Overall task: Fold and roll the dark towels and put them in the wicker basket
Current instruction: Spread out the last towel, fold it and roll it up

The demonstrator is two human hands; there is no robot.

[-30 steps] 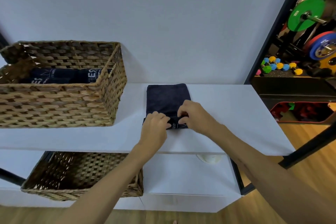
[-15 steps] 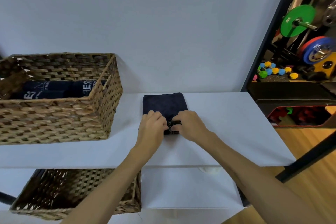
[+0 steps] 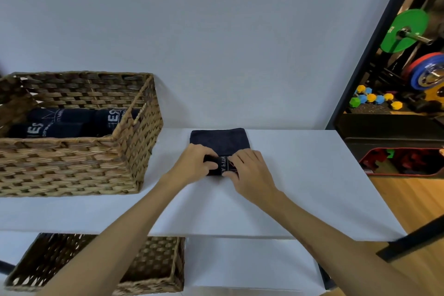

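Left hand and right hand, grip curled around half-rolled dark towel on white worktop, wicker basket beside, rolled towels inside

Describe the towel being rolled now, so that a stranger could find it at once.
On the white table, right of the wicker basket, lies one dark towel. Unlike the rolled towels inside the basket, it is half flat, and the left hand and right hand grip its rolled near end.
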